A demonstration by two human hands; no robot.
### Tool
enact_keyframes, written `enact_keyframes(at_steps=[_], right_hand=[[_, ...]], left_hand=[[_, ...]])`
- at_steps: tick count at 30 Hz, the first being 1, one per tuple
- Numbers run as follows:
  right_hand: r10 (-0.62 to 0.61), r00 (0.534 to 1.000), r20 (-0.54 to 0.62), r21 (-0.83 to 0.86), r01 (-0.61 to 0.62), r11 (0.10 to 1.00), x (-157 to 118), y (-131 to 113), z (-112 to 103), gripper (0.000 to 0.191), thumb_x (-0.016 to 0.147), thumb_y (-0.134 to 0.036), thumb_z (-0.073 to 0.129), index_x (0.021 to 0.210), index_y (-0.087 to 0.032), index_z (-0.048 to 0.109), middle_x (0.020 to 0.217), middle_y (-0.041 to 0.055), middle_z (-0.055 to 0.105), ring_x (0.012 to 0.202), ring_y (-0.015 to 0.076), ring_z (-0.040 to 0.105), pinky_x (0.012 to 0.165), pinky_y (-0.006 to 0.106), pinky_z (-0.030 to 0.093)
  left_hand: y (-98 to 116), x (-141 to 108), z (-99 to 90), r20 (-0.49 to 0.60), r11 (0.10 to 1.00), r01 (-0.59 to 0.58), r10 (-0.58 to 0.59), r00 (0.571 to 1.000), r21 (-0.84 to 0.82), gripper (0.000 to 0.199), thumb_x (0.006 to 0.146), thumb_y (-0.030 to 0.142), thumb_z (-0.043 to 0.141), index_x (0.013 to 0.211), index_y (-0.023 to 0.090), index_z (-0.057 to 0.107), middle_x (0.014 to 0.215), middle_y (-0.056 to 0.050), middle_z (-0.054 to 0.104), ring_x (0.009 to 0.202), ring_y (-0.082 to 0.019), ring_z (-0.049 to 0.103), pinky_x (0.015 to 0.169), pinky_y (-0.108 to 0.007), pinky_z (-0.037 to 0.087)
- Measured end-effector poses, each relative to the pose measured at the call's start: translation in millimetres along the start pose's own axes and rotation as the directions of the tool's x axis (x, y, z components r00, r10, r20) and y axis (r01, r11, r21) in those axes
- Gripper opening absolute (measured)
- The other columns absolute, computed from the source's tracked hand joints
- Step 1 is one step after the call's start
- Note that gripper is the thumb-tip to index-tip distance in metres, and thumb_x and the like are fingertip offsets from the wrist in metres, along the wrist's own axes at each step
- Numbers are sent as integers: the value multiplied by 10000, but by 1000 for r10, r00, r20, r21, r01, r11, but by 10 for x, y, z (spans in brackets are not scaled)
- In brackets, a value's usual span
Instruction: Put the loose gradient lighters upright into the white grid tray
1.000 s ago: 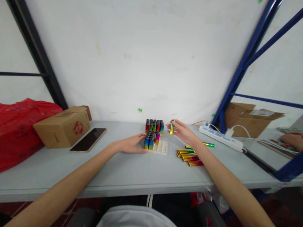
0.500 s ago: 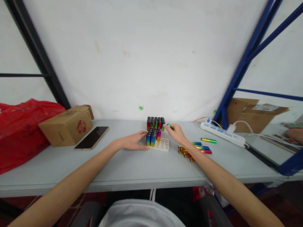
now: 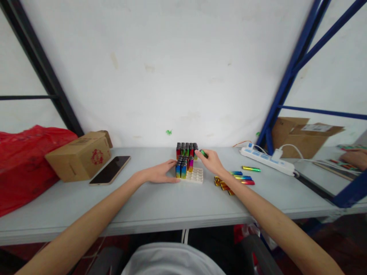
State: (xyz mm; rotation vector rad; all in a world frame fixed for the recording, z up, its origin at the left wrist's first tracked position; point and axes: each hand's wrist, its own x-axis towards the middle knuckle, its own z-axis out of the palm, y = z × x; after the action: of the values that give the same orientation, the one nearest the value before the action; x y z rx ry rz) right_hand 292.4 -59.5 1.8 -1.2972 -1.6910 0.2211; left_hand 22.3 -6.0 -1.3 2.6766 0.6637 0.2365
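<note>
Nearest is the smooth pale grey table (image 3: 160, 208), matte and flat. On it the left hand (image 3: 159, 173) lies palm-down, fingers loosely spread, steadying the left side of a white plastic tray with round dimpled slots (image 3: 195, 176). The right hand (image 3: 211, 162) pinches one glossy green-tipped metallic cylinder (image 3: 203, 153) right at the tray's far right corner. Standing in the tray are shiny rainbow-foil cylinders with black caps (image 3: 186, 154) (too tightly packed to count). Just right lie loose gold and rainbow cylinders (image 3: 233, 179), at least six. Further back: one black phone (image 3: 110, 169), one brown cardboard box (image 3: 78, 156), one crinkly red plastic bag (image 3: 25, 160), one white power strip (image 3: 268, 160).
</note>
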Motion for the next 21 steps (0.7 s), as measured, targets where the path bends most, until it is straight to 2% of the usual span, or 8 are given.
enact_keyframes(at_steps=[6,10,14,16,18,21], right_hand=[[2,999,-46,-56,-5,998,18,17,12,429,909,-506,430,590,-222,383,550,-37,380,574,125,372,575,279,239],[4,1000,-30,-55,-5,998,18,24,-15,440,946,-528,421,629,-224,408,565,-37,434,586,133,410,592,274,284],[-13,999,33,16,13,1000,-2,-25,-76,399,989,-592,418,847,-228,501,636,-48,521,600,141,485,608,259,345],[-16,994,108,67,9,998,-7,-69,-121,377,1015,-582,382,925,-236,504,637,-56,534,565,138,500,596,255,372],[-69,980,187,98,52,994,-7,-115,-174,388,1024,-574,374,923,-231,526,686,-32,575,582,138,529,594,254,400],[-221,949,223,16,224,975,-2,-167,-247,420,993,-569,465,830,-204,591,775,23,612,686,153,556,633,265,418]], left_hand=[[2,3,7,-1,1000,-5,5,1000,-3,803,894,634,641,1504,155,431,1549,-145,444,1405,-319,450,1216,-401,311],[24,5,-2,-1,1000,-6,6,1000,5,809,889,642,640,1499,151,434,1542,-149,451,1402,-322,452,1214,-402,313],[31,-2,-7,0,1000,0,0,1000,6,820,890,639,644,1502,139,426,1548,-155,444,1406,-323,451,1215,-404,315],[29,-6,-6,-6,1000,-7,7,1000,6,817,891,633,648,1506,145,422,1548,-154,446,1405,-322,454,1215,-408,316],[26,-7,-4,-16,1000,-24,24,1000,-1,800,894,625,648,1504,155,428,1543,-151,456,1399,-322,463,1208,-411,326],[19,-4,1,-18,999,-35,35,999,-5,797,895,621,648,1500,149,433,1546,-152,455,1406,-321,457,1214,-409,320]])
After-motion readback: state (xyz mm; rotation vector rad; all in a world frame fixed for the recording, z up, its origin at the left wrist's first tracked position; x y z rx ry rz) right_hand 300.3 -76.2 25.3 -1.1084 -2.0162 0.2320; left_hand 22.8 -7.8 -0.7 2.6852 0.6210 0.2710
